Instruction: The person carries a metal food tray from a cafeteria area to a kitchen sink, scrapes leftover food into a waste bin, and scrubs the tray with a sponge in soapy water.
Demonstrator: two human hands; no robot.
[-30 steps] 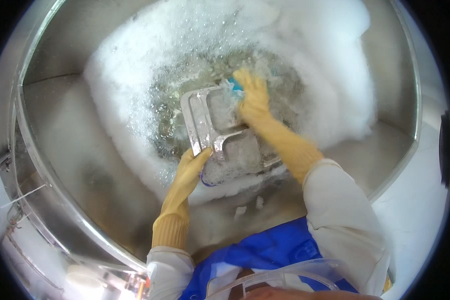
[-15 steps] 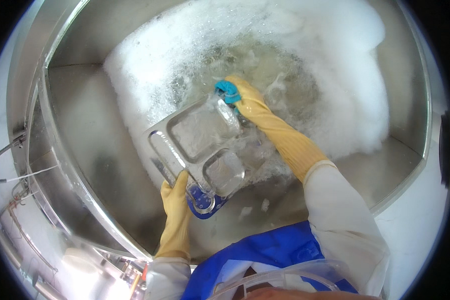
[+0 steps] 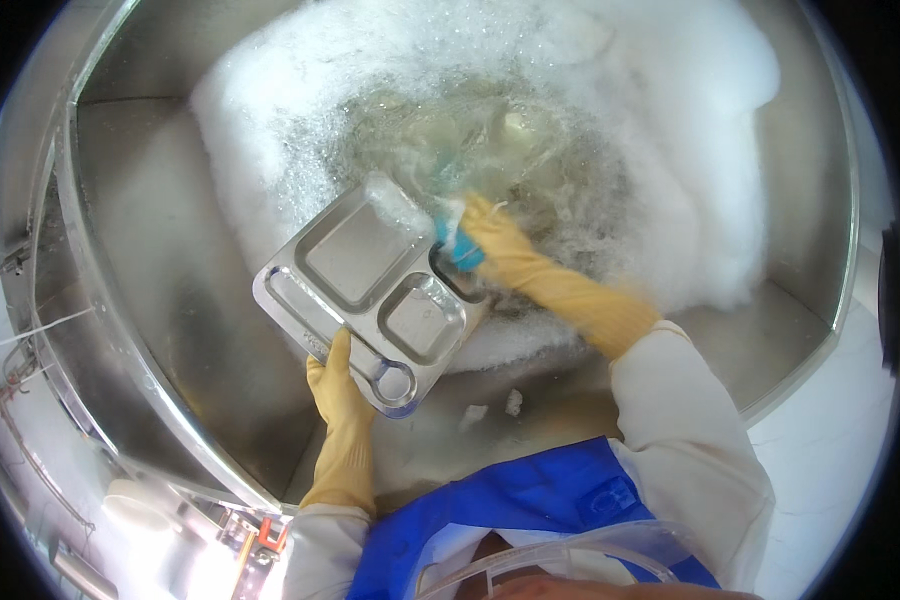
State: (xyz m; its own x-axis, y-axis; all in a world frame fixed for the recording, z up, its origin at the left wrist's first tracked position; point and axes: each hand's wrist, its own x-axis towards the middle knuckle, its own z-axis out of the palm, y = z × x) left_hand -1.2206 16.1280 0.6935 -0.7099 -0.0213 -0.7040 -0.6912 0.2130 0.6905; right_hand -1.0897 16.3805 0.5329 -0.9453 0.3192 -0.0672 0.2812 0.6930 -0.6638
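A steel compartment tray [image 3: 378, 284] is tilted above the soapy water [image 3: 530, 140]. My left hand [image 3: 338, 385], in a yellow rubber glove, grips its near left edge, thumb on top and the other fingers hidden beneath. At the tray's far right edge, my right hand [image 3: 498, 240], also gloved in yellow, is closed on a blue cloth [image 3: 460, 246]. The cloth touches the tray by its right-hand compartment. Motion blurs this hand and the cloth somewhat.
Thick white foam [image 3: 690, 170] rings the churning water in a large steel sink [image 3: 140, 240]. The sink's metal rim [image 3: 175, 410] curves along the left. Beyond it hangs a bent metal handle [image 3: 5, 268]. A blue apron [image 3: 530, 500] is at the near edge.
The tray has risen out of the water and shifted left, so more of its right side shows. My right hand has moved the cloth down along the tray's right edge.
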